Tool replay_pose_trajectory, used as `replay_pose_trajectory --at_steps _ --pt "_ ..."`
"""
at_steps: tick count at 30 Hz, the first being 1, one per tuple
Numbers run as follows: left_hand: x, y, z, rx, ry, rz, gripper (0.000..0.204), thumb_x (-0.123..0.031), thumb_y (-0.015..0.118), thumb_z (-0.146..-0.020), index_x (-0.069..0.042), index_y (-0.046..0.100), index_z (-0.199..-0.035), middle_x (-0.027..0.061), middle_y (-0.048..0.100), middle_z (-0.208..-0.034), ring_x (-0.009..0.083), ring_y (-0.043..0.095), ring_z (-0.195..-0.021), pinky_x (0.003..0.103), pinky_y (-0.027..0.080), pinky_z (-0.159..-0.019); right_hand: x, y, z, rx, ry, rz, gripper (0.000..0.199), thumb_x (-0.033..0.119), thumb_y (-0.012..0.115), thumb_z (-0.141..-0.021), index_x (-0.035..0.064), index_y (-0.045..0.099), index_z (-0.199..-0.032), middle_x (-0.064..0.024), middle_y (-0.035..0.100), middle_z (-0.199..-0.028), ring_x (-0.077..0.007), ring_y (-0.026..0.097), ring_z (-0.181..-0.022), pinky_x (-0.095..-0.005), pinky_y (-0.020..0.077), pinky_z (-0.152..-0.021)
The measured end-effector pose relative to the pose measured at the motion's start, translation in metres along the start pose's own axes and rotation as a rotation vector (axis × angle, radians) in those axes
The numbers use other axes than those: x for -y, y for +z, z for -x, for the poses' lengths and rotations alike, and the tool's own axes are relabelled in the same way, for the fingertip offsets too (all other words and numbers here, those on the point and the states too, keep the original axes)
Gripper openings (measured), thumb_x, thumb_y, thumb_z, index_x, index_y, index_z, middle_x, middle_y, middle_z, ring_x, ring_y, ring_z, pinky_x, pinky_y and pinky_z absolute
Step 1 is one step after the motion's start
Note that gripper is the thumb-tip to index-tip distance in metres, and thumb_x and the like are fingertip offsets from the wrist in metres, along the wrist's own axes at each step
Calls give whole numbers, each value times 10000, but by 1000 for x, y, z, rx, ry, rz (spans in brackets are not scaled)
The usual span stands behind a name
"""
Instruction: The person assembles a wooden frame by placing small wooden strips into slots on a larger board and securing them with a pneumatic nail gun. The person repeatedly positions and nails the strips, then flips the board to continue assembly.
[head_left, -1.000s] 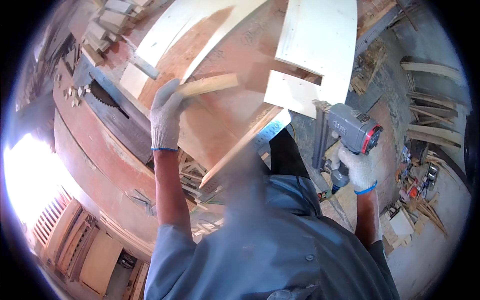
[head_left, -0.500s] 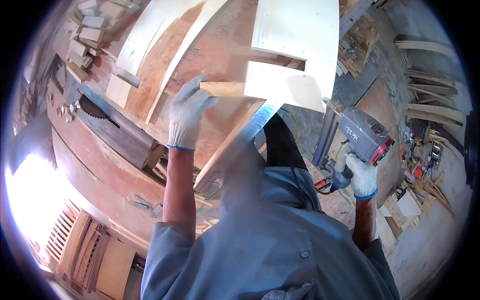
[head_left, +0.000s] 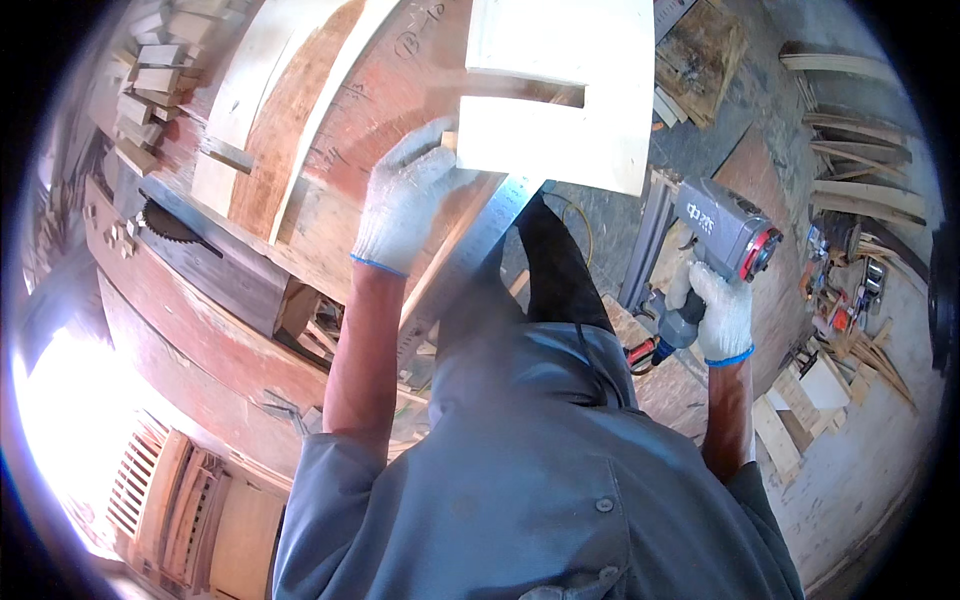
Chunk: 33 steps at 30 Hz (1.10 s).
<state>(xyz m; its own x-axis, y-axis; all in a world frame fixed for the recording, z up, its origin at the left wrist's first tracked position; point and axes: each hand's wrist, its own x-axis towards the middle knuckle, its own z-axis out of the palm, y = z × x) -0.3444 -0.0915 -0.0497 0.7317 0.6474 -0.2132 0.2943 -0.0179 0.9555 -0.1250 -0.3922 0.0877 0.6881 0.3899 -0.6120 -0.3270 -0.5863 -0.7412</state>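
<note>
Gloved in white, my left hand (head_left: 405, 195) is closed around the wooden strip (head_left: 450, 141) at the left edge of a pale wooden panel (head_left: 560, 130). Only a small bit of the strip shows between the glove and the panel. The panel has a narrow slot and reaches past the edge of the worktable. Off to the right, my right hand (head_left: 728, 310), also gloved, grips the handle of a grey nail gun (head_left: 712, 222). The gun's nose is close to the panel's lower right corner; a gap shows between them.
A circular saw blade (head_left: 165, 222) rises through a metal plate at the left. Curved pale boards (head_left: 290, 110) lie on the reddish worktable. Wood blocks (head_left: 150, 80) are piled at the far left. A metal-faced edge (head_left: 490, 225) runs diagonally before me. Offcuts (head_left: 800, 410) lie on the right.
My left hand has moved right and up against the panel, covering most of the strip. The nail gun has turned slightly, still in my right hand. The whole view has shifted a little.
</note>
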Motion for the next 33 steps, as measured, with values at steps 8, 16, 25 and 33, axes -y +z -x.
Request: replay_pose_trajectory --at_steps 8,16,25,33 --pt "6 8 5 -22 47 -227 469 -156 788 -927 -36 689 -1369 127 721 -1327 177 685 -1230 323 540 -1052 1 -1 -8 70 -52 77 262 136 621 -974 1 612 -1198 -76 632 -744 -190 626 -651 -341 526 -628" --pt "13 23 8 -99 131 -200 463 -51 739 -963 -10 653 -1416 114 699 -1374 187 661 -1256 339 549 -1083 -5 -13 -25 203 -144 78 367 144 622 -974 -29 615 -1297 -49 614 -740 -144 585 -644 -306 499 -637" --pt "13 45 16 -191 79 162 510 -115 773 -951 -84 656 -1446 111 716 -1367 205 686 -1230 354 546 -1064 -3 -12 -29 229 -115 -11 464 168 670 -934 -51 615 -1339 -58 598 -713 -166 575 -605 -320 495 -604" --pt "0 42 18 -176 119 -61 502 -137 781 -942 -100 670 -1431 88 741 -1312 199 693 -1222 367 554 -1050 -8 -16 -33 270 -157 22 440 155 653 -941 -47 618 -1330 -68 607 -733 -173 571 -593 -338 504 -589"
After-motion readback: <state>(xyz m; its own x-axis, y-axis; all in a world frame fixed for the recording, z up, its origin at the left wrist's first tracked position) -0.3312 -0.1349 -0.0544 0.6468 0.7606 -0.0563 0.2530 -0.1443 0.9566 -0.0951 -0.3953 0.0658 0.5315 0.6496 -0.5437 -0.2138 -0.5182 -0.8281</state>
